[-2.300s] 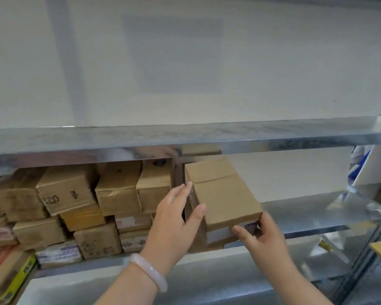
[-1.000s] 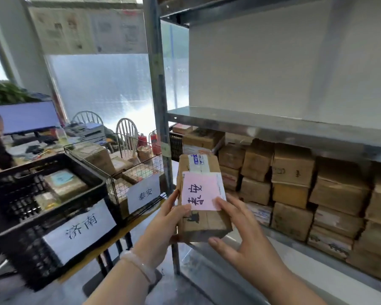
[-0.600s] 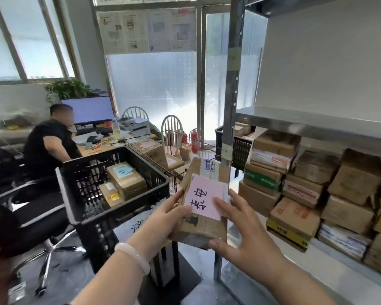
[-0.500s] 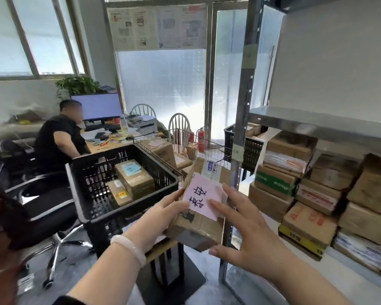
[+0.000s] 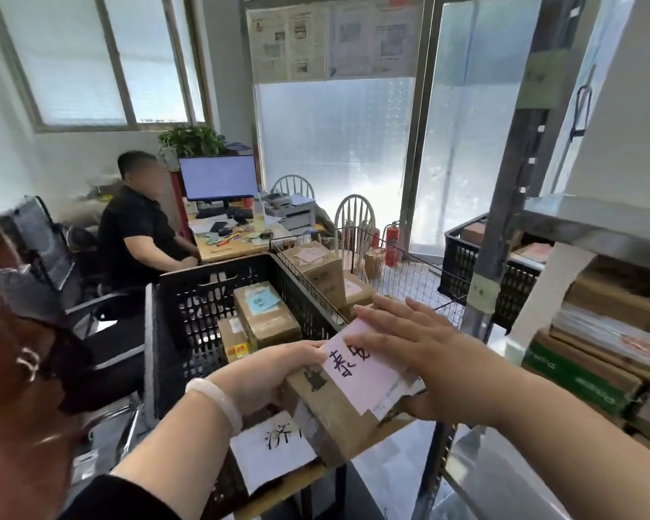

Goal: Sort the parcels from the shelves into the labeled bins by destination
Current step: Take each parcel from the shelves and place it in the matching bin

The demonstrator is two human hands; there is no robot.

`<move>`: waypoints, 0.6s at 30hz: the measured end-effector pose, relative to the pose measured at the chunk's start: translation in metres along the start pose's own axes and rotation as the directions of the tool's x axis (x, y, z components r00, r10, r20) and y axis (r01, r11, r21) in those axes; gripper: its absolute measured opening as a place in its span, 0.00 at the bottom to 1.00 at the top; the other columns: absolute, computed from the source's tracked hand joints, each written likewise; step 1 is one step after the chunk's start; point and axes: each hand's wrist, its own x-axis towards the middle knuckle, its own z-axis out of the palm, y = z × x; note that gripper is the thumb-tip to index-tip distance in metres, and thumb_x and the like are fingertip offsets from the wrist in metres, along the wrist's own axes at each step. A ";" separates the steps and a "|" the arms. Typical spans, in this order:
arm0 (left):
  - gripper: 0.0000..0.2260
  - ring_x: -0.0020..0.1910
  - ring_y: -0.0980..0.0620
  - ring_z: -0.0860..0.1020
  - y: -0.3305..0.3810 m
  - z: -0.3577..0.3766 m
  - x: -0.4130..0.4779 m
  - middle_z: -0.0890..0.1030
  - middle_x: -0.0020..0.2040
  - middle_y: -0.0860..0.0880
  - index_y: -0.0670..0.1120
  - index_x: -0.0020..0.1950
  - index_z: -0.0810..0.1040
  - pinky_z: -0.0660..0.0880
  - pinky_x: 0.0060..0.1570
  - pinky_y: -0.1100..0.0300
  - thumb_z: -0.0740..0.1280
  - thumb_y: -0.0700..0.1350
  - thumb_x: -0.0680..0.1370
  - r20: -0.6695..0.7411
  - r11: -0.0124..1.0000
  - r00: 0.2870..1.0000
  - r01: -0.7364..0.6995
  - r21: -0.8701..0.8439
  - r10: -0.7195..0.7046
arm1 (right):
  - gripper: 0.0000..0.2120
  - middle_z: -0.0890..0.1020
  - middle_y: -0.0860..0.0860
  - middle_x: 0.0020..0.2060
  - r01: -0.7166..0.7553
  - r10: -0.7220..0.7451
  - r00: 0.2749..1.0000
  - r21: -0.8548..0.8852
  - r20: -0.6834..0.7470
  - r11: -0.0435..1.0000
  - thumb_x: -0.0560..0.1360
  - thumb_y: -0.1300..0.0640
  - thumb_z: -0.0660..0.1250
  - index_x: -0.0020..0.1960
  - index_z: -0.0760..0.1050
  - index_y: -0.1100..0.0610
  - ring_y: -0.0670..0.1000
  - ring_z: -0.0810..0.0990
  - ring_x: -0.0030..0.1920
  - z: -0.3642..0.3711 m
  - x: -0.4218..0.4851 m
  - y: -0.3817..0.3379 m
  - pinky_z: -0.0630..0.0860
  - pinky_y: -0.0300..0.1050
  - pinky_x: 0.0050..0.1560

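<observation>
Left hand (image 5: 274,369): fingers wrapped round the left end of the parcel (image 5: 331,414), pale bracelet at the wrist. Right hand (image 5: 432,362): fingers nearly straight and fanned across the top face, thumb tucked against the near side, so the box is pinched between thumb and fingers. Both hands hold the one parcel.

Handling, as a judgement: it is carried out in front and tilted with no sign of strain, so probably light to middling. The cardboard looks stiff and the edges hold their shape. Taped patches may be slick under the skin. The best hold is on opposite ends, on bare card and not on the pink slip (image 5: 357,373) — I cannot tell whether that is stuck down all over.

Looks: an oblong brown carton with a dark printed mark near the left end. The pink slip carries bold handwritten characters and overlaps a white printed label.

Position: in the air, low end towards the camera, over the near right corner of the black crate (image 5: 188,305). The crate holds a few cartons, one with a blue slip. Its white label (image 5: 274,444) is partly hidden behind the parcel. The wire basket (image 5: 409,272) stands just beyond, with more cartons in it — its own label is not visible. To the right, the metal shelf (image 5: 578,223) stands over stacked parcels (image 5: 593,373).
</observation>
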 end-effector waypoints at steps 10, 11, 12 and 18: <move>0.37 0.59 0.45 0.79 0.068 -0.038 0.126 0.82 0.60 0.45 0.52 0.65 0.77 0.74 0.62 0.43 0.72 0.69 0.61 -0.196 0.994 0.977 -0.092 -0.061 0.078 | 0.44 0.56 0.40 0.70 -0.091 0.096 0.994 0.083 -0.056 0.992 0.66 0.32 0.68 0.75 0.48 0.32 0.42 0.53 0.70 -0.009 0.074 0.131 0.57 0.53 0.74; 0.43 0.61 0.46 0.78 0.073 -0.042 0.138 0.81 0.62 0.47 0.54 0.67 0.75 0.73 0.62 0.44 0.72 0.74 0.57 -0.265 0.989 0.958 -0.131 -0.073 0.108 | 0.44 0.57 0.41 0.70 -0.163 0.172 0.983 0.124 -0.065 0.979 0.65 0.31 0.69 0.75 0.49 0.31 0.44 0.55 0.70 -0.007 0.081 0.146 0.60 0.52 0.72; 0.48 0.62 0.48 0.77 0.076 -0.047 0.148 0.79 0.64 0.49 0.56 0.68 0.73 0.72 0.62 0.43 0.71 0.77 0.53 -0.345 0.983 0.931 -0.162 -0.089 0.122 | 0.45 0.57 0.42 0.70 -0.243 0.257 0.964 0.163 -0.068 0.956 0.65 0.31 0.69 0.75 0.49 0.32 0.46 0.56 0.70 -0.005 0.088 0.160 0.62 0.53 0.71; 0.36 0.62 0.49 0.76 0.059 -0.066 0.189 0.78 0.63 0.52 0.62 0.62 0.76 0.71 0.63 0.42 0.70 0.75 0.57 -0.533 0.954 0.839 -0.236 -0.182 0.106 | 0.47 0.62 0.50 0.69 -0.523 0.524 0.849 0.240 0.064 0.818 0.64 0.26 0.67 0.77 0.53 0.39 0.56 0.61 0.70 0.056 0.153 0.205 0.61 0.58 0.71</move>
